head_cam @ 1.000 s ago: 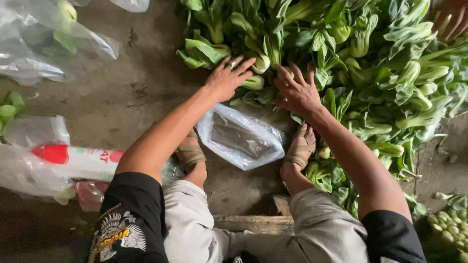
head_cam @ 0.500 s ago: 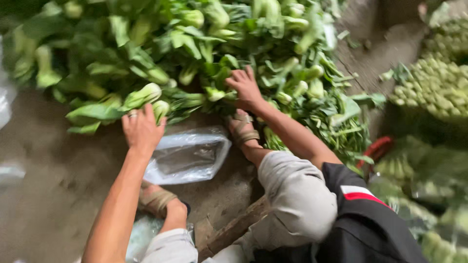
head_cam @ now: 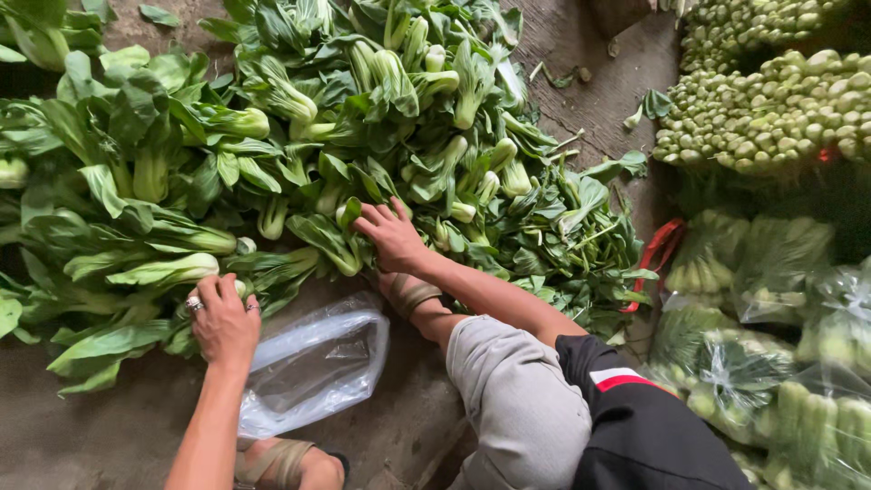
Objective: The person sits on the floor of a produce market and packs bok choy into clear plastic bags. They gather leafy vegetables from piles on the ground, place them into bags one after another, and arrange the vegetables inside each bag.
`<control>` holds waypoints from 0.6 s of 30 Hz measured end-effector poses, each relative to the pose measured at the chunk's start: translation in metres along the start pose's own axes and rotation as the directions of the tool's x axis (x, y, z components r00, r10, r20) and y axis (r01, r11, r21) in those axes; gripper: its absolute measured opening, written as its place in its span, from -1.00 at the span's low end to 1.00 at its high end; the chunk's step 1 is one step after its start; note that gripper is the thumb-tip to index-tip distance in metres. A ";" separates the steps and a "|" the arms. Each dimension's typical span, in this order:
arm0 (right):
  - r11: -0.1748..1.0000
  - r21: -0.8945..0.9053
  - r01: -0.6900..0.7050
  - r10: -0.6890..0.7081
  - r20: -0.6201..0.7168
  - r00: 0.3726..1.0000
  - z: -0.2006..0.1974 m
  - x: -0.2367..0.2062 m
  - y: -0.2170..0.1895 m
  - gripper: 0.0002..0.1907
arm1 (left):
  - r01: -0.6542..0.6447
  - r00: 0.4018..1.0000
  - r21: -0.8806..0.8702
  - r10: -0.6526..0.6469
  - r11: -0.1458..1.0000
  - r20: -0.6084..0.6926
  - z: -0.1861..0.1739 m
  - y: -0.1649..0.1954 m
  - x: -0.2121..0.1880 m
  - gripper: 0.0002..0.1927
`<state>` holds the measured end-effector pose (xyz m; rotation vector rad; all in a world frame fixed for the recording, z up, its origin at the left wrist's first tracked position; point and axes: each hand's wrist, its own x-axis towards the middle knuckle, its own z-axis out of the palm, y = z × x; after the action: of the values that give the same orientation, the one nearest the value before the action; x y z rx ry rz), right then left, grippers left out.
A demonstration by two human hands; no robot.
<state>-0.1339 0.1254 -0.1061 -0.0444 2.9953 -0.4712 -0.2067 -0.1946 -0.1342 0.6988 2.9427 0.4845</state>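
At the left, the left hand [head_cam: 222,322] is curled with its fingers closed around the pale stalk end of a bok choy head [head_cam: 168,269] at the near edge of the heap; a ring shows on one finger. That head lies flat, its long axis running roughly left to right, the white base pointing right toward the hand and its leaves trailing off to the left. It rests on the big pile of bok choy [head_cam: 299,136] that covers the ground across the upper left and middle of the view. Just right of the left hand an empty clear plastic bag [head_cam: 313,363] lies crumpled on the concrete floor [head_cam: 91,436], between the person's sandalled feet. Further right, the right hand [head_cam: 392,236] is spread open, palm down, fingers splayed and pressing on the leaves in the middle of the pile without gripping any one head. At the far right, filled clear bags of greens [head_cam: 780,363] sit in a cluster, and above them lie stacked pale green vegetables [head_cam: 771,100], well apart from both hands
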 end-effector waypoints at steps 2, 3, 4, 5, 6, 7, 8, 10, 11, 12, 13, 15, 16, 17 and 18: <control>0.999 0.033 -0.012 0.009 0.076 0.997 0.001 0.003 0.006 -0.27 | -0.031 0.999 -0.057 0.031 0.998 -0.013 0.000 -0.006 -0.003 -0.46; 0.997 0.058 0.044 -0.050 0.106 0.993 0.000 0.004 0.011 -0.32 | -0.053 0.998 -0.085 0.051 0.995 -0.020 0.000 -0.009 -0.004 -0.45; 0.991 0.087 0.098 -0.109 0.133 0.985 -0.002 0.006 0.018 -0.37 | -0.060 0.998 -0.158 0.055 0.986 -0.042 -0.002 -0.011 -0.005 -0.50; 0.981 0.117 0.154 -0.172 0.159 0.972 -0.004 0.008 0.025 -0.42 | -0.067 0.997 -0.229 0.053 0.971 -0.063 -0.003 -0.013 -0.007 -0.55; 0.986 0.103 0.134 -0.151 0.184 0.971 -0.007 0.010 0.034 -0.45 | -0.071 0.995 -0.299 0.046 0.952 -0.089 -0.004 -0.014 -0.008 -0.59; 0.989 0.090 0.114 -0.130 0.211 0.969 -0.009 0.010 0.042 -0.46 | -0.087 0.993 -0.201 0.068 0.976 -0.100 -0.005 -0.015 -0.011 -0.58; 0.993 0.078 0.093 -0.110 0.241 0.964 -0.012 0.011 0.048 -0.48 | -0.100 0.990 -0.102 0.089 0.990 -0.106 -0.005 -0.015 -0.013 -0.56; 0.986 0.158 0.046 -0.071 0.159 0.985 -0.012 0.010 0.058 -0.65 | -0.090 0.991 0.011 0.090 0.996 -0.098 -0.005 -0.016 -0.019 -0.52; 0.981 0.194 0.023 -0.047 0.119 0.992 -0.011 0.008 0.061 -0.73 | -0.073 0.993 0.021 0.075 0.997 -0.093 -0.004 -0.017 -0.021 -0.49; 0.976 0.208 -0.060 0.031 0.138 0.990 -0.008 0.005 0.062 -0.75 | -0.055 0.995 0.031 0.058 0.998 -0.087 -0.003 -0.017 -0.022 -0.47; 0.966 0.217 -0.143 0.110 0.159 0.981 -0.007 0.001 0.061 -0.74 | 0.005 0.997 -0.056 -0.009 0.998 -0.073 -0.002 -0.018 -0.022 -0.43; 0.964 0.182 -0.195 0.185 0.070 0.980 -0.005 -0.008 0.057 -0.71 | 0.124 0.991 -0.229 -0.134 0.965 -0.027 -0.001 -0.019 -0.020 -0.35; 0.976 0.141 -0.167 0.173 -0.035 0.984 -0.006 -0.012 0.054 -0.72 | 0.149 0.989 -0.200 -0.147 0.969 0.023 -0.001 -0.019 -0.018 -0.39; 0.986 0.098 -0.138 0.151 -0.142 0.978 -0.009 -0.014 0.052 -0.72 | 0.173 0.984 -0.167 -0.164 0.971 0.069 -0.003 -0.019 -0.016 -0.43; 0.973 0.100 -0.208 0.215 -0.061 0.975 -0.012 -0.016 0.050 -0.70 | 0.194 0.978 -0.138 -0.181 0.971 0.103 -0.006 -0.020 -0.013 -0.47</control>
<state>-0.1201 0.1775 -0.1081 0.3027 2.9954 -0.5982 -0.2040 -0.2190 -0.1346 0.4091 2.8155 0.6260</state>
